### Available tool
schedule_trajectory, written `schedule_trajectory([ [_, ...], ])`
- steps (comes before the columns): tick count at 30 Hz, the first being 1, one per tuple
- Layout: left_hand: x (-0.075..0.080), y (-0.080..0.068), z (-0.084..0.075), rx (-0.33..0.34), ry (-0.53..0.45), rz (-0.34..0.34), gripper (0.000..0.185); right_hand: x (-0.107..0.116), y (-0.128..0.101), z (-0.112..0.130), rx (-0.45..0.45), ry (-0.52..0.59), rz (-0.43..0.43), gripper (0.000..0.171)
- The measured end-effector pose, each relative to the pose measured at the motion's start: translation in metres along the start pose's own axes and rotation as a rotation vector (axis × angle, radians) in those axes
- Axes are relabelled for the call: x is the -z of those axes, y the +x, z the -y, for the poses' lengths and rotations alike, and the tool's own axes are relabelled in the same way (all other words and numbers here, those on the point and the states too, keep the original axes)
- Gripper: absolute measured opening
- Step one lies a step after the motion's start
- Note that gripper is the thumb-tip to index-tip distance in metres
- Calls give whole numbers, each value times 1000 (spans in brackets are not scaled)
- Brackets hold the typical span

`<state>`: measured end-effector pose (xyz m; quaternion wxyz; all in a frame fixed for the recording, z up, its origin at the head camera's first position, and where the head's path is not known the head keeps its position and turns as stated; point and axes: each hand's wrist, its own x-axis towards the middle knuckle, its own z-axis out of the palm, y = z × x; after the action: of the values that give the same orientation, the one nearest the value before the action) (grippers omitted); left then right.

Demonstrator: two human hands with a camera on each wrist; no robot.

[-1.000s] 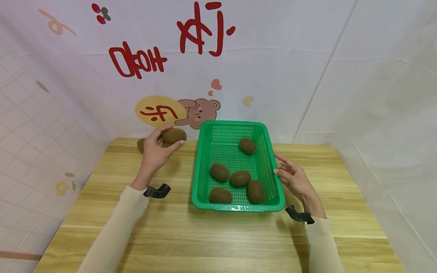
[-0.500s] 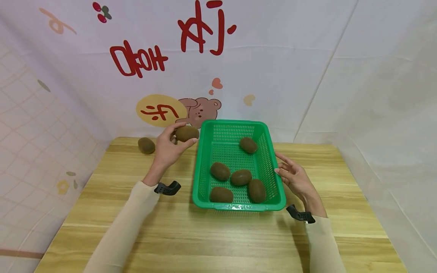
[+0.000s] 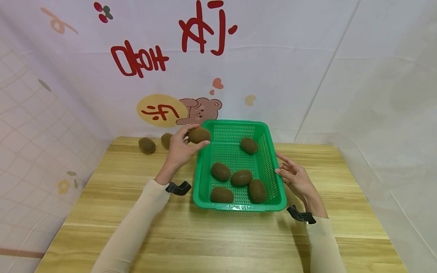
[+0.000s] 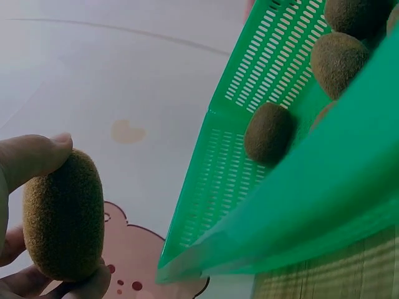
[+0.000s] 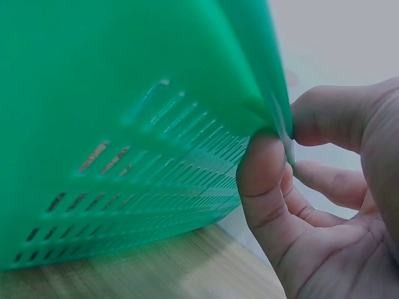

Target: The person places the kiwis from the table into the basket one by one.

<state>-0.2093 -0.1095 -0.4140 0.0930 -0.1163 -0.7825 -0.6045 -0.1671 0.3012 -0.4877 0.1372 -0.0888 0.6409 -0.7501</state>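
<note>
A brown kiwifruit [image 3: 200, 135] is pinched between the thumb and fingers of my left hand [image 3: 181, 149], held up over the left rim of the green plastic basket [image 3: 240, 207]. The left wrist view shows the same kiwifruit [image 4: 65, 218] upright against the thumb, with the basket to its right. My right hand [image 3: 297, 180] grips the basket's right rim; in the right wrist view the thumb and a finger [image 5: 265, 180] pinch that rim from both sides. Inside the basket lie several kiwifruits, one kiwifruit [image 3: 249, 145] near the back and the others toward the front.
Two more kiwifruits sit on the wooden table [image 3: 218, 242] at the back left: one kiwifruit [image 3: 147, 145] in full view and another kiwifruit [image 3: 166, 140] partly behind my left hand. A white printed cloth [image 3: 273, 76] hangs right behind the table.
My left hand has carried its kiwifruit rightward, from above the table's back left to the basket's left rim. A second kiwifruit on the table has come into view. The right hand and basket have stayed put.
</note>
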Motion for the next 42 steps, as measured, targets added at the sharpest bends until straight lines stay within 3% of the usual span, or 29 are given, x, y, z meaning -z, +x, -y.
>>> schedule_trajectory([
  [13,-20,6,1,-36,31,61,61,1,-1,0,7,4,26,72],
  [27,-31,12,2,-23,105,117,60,0,-1,0,5,0,18,72],
  [42,-20,10,6,-25,104,90,68,-1,-2,0,7,-13,15,71],
])
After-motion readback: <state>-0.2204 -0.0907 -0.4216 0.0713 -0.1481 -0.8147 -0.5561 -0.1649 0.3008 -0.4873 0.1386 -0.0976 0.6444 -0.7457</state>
